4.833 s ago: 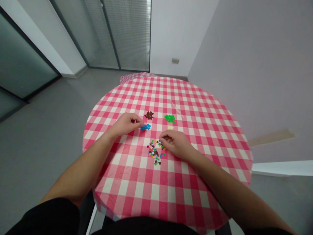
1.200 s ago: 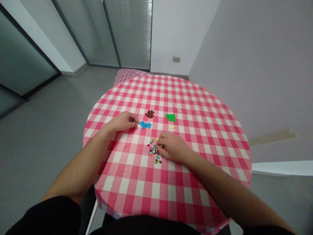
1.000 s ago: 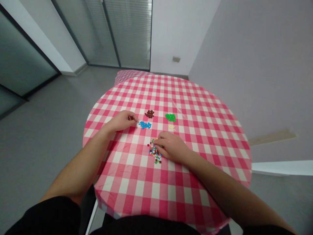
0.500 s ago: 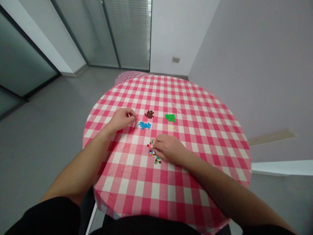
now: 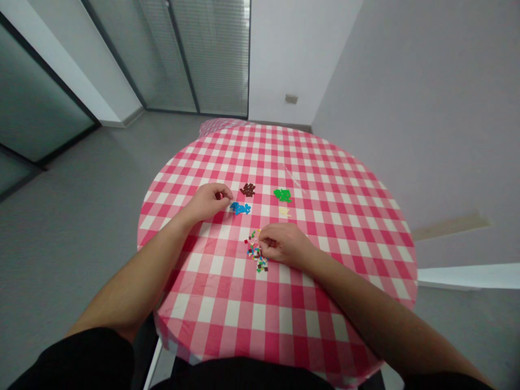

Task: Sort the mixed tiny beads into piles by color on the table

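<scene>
My left hand [image 5: 211,200] is pinched closed just left of the blue pile [image 5: 241,208]; anything between its fingertips is too small to make out. Beyond the blue pieces lies a small brown pile [image 5: 247,189]. A green pile [image 5: 283,195] sits to the right, with a few pale yellow pieces [image 5: 285,212] on its near side. My right hand [image 5: 282,242] hovers at the right edge of a scattered heap of mixed-colour pieces [image 5: 257,253], thumb and fingers pressed together. Whatever it may hold is hidden.
All the piles rest on a round table [image 5: 325,227] with a red and white checked cloth. A bunched part of the cloth [image 5: 221,125] shows at the far left edge. Behind are glass panels [image 5: 215,59] and a wall with an outlet [image 5: 291,99].
My left hand has moved right, closer to the blue pile. My right hand has shifted slightly right and its fingers have drawn together, showing more of the mixed pieces.
</scene>
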`<state>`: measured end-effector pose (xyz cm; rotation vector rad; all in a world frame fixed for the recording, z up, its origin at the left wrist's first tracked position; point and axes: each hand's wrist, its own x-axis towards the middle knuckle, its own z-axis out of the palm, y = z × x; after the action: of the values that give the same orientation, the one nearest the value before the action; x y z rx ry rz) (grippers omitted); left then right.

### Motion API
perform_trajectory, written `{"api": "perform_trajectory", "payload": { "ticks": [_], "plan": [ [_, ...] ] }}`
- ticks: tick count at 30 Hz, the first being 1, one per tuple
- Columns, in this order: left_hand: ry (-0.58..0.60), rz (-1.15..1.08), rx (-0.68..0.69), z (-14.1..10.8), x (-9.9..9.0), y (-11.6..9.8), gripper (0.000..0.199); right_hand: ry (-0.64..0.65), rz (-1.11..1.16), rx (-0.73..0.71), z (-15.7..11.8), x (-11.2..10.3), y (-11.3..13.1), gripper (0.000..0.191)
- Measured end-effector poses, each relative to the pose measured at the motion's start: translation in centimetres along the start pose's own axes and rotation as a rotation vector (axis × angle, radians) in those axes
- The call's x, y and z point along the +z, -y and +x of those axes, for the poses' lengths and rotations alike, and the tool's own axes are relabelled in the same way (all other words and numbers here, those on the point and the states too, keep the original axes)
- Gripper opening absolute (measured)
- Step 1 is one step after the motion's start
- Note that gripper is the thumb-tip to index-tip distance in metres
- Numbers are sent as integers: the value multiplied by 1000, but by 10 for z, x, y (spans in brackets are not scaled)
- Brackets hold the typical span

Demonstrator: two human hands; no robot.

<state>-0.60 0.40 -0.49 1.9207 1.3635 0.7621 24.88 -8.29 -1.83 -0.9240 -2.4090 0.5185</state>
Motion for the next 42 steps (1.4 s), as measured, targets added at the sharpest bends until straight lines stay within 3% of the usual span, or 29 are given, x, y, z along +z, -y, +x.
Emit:
{"api": "perform_trajectory", "payload": {
  "ticks": [7,12,15,19,24,36,42],
  "plan": [
    [43,-59,49,-3,4,-6,15,-121,451,296,0,-2,1,5],
    [131,-177,199,-12,14,-24,14,-299,897,479,6,-3,-4,34],
    [168,-167,315,-19,25,-39,14,-352,1021,536,9,-5,-8,46],
    [187,-161,356,-25,40,-53,17,-387,1053,556,10,-5,-9,48],
    [109,-145,376,-27,46,-54,15,-397,1050,544,10,-1,-10,47],
    [135,-135,396,-27,46,-55,12,-392,961,499,11,0,-11,40],
    [181,-120,375,-19,38,-43,14,-430,838,525,11,-1,-12,32]
  ]
}}
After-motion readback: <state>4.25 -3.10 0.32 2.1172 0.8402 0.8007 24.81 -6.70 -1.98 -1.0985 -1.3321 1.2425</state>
